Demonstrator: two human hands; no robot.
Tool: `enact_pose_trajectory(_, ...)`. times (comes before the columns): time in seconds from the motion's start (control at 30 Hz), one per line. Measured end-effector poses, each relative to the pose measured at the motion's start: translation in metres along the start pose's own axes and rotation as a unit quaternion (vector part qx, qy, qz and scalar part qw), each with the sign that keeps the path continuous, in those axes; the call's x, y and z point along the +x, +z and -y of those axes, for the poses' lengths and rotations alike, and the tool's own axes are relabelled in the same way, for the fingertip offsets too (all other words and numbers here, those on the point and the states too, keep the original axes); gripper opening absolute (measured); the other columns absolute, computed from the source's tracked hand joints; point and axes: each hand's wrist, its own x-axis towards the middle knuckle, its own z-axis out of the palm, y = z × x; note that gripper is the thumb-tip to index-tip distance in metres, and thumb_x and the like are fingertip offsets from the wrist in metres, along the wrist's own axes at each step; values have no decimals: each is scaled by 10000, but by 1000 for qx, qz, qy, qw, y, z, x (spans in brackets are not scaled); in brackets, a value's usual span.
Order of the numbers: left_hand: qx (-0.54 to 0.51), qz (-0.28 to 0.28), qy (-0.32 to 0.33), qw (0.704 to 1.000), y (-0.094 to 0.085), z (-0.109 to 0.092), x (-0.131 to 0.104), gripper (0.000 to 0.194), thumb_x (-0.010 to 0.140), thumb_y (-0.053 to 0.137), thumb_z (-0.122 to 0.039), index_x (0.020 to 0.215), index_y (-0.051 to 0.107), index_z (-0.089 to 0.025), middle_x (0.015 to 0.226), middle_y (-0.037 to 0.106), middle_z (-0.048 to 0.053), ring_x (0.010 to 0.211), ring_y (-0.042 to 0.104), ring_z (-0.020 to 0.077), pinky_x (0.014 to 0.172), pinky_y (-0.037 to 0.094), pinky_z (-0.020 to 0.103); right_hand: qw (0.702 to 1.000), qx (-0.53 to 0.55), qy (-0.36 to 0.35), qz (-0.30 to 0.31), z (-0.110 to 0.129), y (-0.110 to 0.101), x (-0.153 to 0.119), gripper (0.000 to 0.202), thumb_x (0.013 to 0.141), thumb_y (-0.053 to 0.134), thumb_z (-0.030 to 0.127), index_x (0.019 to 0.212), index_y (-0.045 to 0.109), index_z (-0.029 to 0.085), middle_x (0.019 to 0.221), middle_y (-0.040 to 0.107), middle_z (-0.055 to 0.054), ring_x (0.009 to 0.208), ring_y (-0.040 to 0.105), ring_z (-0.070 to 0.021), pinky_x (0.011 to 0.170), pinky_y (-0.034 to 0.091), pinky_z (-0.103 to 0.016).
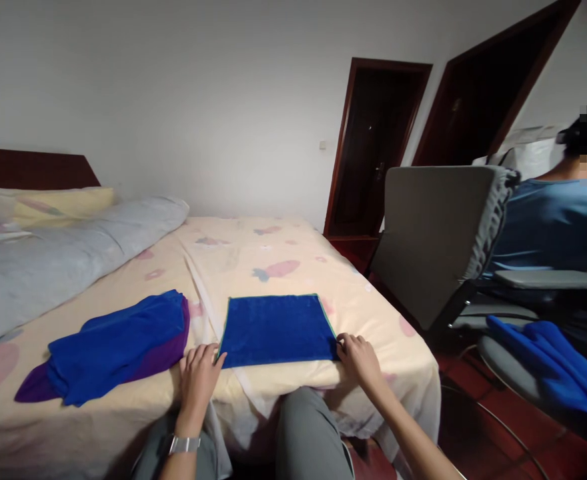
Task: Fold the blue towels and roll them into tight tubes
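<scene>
A blue cloth [278, 330] with a thin green edging lies flat on the bed in front of me, roughly rectangular. My left hand [201, 373] is at its near left corner, thumb and forefinger closing on the edge. At the near right corner, my right hand [359, 357] pinches the cloth between thumb and fingers. To the left of my left hand lies a loose pile of cloths, with blue cloth [123, 333] on top and purple cloth [166, 353] showing underneath.
The bed has a patterned cream sheet [253, 250] and a rolled grey quilt [73, 253]. On the right, a person [553, 220] sits in a grey chair [433, 233]. Blue cloth [558, 367] rests on a seat at the lower right. A dark door [373, 153] stands behind.
</scene>
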Motion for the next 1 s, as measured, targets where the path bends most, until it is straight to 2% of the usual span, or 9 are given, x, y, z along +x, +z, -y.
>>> enact_pose_trajectory(0.13,-26,-95,180,979,13,-23,-6,255,992,474,-272,1070,709,-208,1099,730,88,1030,651,246,924,464,390,986,28,-116,-114,41,3,-11,272,936,473,142,1108,683,154,1131,684,-132,997,603,-270,880,481,-391)
enact_pose_trajectory(0.23,-46,-59,311,948,30,-50,-11,321,1006,441,-221,1258,640,-216,1267,692,64,1201,613,215,1019,486,377,970,80,-219,-69,86,11,-24,372,976,446,179,1308,605,131,1337,609,-130,1192,559,-277,1017,462,-426)
enact_pose_trajectory(0.33,-45,11,364,930,45,-64,-15,409,1006,431,-213,1404,530,-207,1401,615,61,1299,563,201,1073,496,377,963,89,-254,9,112,22,-29,466,1021,434,273,1451,478,100,1465,505,-131,1338,479,-270,1120,410,-445)
enact_pose_trajectory(0.4,-50,51,363,929,49,-57,-14,433,1004,413,-198,1427,508,-201,1427,591,65,1304,564,196,1082,504,375,965,83,-247,35,104,27,-28,480,1041,412,307,1472,454,100,1493,467,-127,1381,441,-264,1150,385,-464)
enact_pose_trajectory(0.47,-65,101,345,931,47,-39,-10,445,997,407,-188,1428,513,-213,1445,571,55,1314,556,191,1098,496,369,969,74,-231,42,79,29,-27,474,1045,405,300,1479,448,113,1508,441,-118,1402,417,-262,1161,375,-483)
enact_pose_trajectory(0.6,-113,196,242,944,35,7,1,437,999,395,-233,1410,542,-266,1474,537,4,1352,512,169,1140,440,328,981,58,-179,38,8,24,-29,471,1042,385,280,1476,457,112,1502,439,-136,1392,432,-272,1146,402,-503)
enact_pose_trajectory(0.7,-142,221,171,950,32,28,5,417,979,439,-284,1366,591,-293,1482,530,-14,1347,519,173,1164,394,309,982,59,-175,42,-22,16,-28,477,1041,376,298,1475,464,121,1496,452,-142,1377,452,-279,1132,423,-499)
enact_pose_trajectory(0.87,-127,155,135,970,37,36,8,399,863,527,-215,1217,710,-237,1357,653,32,1278,581,207,1146,417,328,977,38,-209,26,-20,1,-19,469,925,533,228,1384,577,139,1467,492,-154,1345,459,-327,1107,429,-499)
enact_pose_trajectory(1.0,-157,150,96,971,30,36,10,418,816,504,-169,1160,734,-229,1305,687,41,1223,620,207,1120,437,331,978,41,-198,52,-16,-3,-9,494,808,580,139,1296,649,155,1240,640,-148,1108,599,-300,960,509,-438)
